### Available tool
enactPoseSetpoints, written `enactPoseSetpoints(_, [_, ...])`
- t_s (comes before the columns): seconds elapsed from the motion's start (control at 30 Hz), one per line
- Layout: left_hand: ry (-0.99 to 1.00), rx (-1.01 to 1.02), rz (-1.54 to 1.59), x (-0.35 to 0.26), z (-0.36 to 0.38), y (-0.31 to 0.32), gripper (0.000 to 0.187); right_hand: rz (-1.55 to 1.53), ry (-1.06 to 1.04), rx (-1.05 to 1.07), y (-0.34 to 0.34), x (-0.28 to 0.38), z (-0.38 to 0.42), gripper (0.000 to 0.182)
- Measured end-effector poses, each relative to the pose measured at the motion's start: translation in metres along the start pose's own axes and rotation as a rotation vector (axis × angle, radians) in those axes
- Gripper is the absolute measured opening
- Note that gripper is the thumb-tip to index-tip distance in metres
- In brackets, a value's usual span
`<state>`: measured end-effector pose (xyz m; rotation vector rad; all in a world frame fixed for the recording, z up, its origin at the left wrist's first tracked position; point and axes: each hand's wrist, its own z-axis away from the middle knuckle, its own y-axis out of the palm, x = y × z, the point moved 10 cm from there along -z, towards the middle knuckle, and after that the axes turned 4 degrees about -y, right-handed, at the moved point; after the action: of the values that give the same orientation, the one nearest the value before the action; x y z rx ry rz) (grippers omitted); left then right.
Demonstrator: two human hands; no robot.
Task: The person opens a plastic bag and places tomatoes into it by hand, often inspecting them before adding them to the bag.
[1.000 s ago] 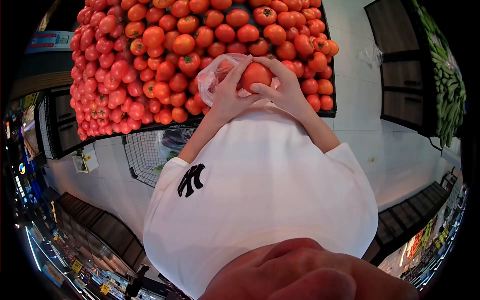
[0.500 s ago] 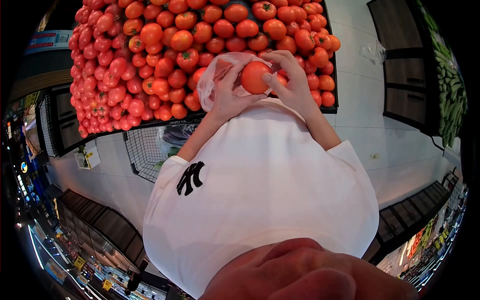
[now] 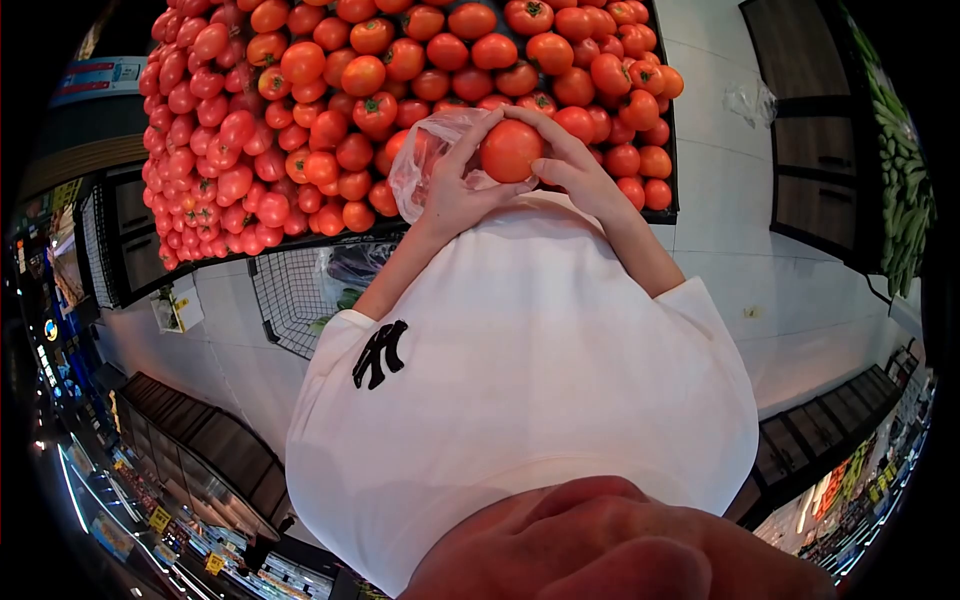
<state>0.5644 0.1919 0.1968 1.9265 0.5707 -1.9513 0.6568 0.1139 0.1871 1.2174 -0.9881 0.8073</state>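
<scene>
A round red tomato (image 3: 511,151) is held up in front of my chest, with my right hand (image 3: 582,177) closed on it from the right, thumb and index finger at its edge. On its left side, my left hand (image 3: 455,198) curves toward it, fingertips meeting those of the right hand above the tomato. A thin clear plastic bag (image 3: 408,172) hangs bunched around my left hand, and its fingers grip the bag. Directly behind both hands lies a heap of red tomatoes (image 3: 354,152), with pinker ones (image 3: 234,184) on the left side.
A black wire basket cart (image 3: 290,295) holding bagged produce (image 3: 352,268) stands left of my body. To the right, a crumpled plastic bag (image 3: 748,102) lies on the pale floor (image 3: 715,190). Green vegetables (image 3: 900,200) fill a stand at far right. The tomato display has a dark edge (image 3: 673,214).
The tomato has turned slightly between my hands, and my right thumb has slid from its front to its lower right edge. The bag stays around my left hand.
</scene>
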Motion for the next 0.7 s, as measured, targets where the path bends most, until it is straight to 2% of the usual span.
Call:
enactPoseSetpoints(0.33, [0.053,0.003,-0.094,-0.002,-0.002,0.001,0.089,-0.139,-0.085,-0.042,0.002,0.004,0.0,0.08])
enactPoseSetpoints(0.43, [0.043,0.004,-0.103,-0.001,-0.002,0.0,0.089,-0.137,-0.028,-0.038,0.0,-0.002,0.001,0.08])
enactPoseSetpoints(0.7, [0.14,-0.058,-0.161,-0.01,-0.002,-0.003,0.081,-0.151,-0.114,-0.018,0.004,0.004,-0.005,0.073])
